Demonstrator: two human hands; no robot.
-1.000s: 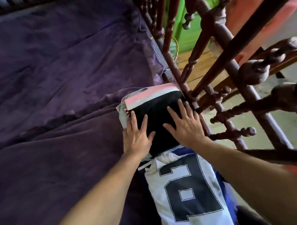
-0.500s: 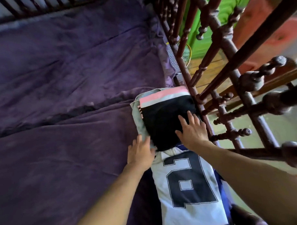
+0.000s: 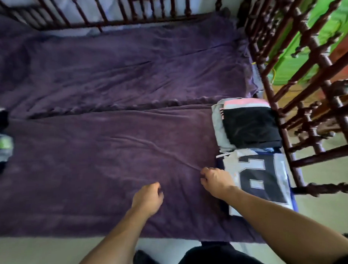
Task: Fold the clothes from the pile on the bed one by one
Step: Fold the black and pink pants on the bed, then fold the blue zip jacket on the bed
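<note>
1. Left hand: hangs over the purple bed cover, fingers loosely curled, nothing in it. Right hand: lies a little farther out and to the right, fingers likewise loosely curled, with no cloth visibly pinched. The two hands are apart.
2. Just beside the right hand, on its outer side, lies a folded numbered jersey, flat, with its long axis running away from the person. The knuckles sit at its left edge. Contact cannot be confirmed.
3. Well out to the left of the left hand, at the frame edge, lies the pile of unfolded clothes in grey, green and black. Only part of it shows. That part runs near to far, roughly parallel to the forearms.
4. Judgement: folded work sits to the right and unfolded work to the left. The left hand is plainly the nearer to the pile. The right would have to cross the whole bare stretch of cover. The next garment calls for a leftward reach or a step that way.
5. Beyond the jersey and touching its far end, a folded stack topped by a black garment sits over pink and grey layers.
6. Farther right of both, the turned wooden side rail stands close against the stack.
</note>
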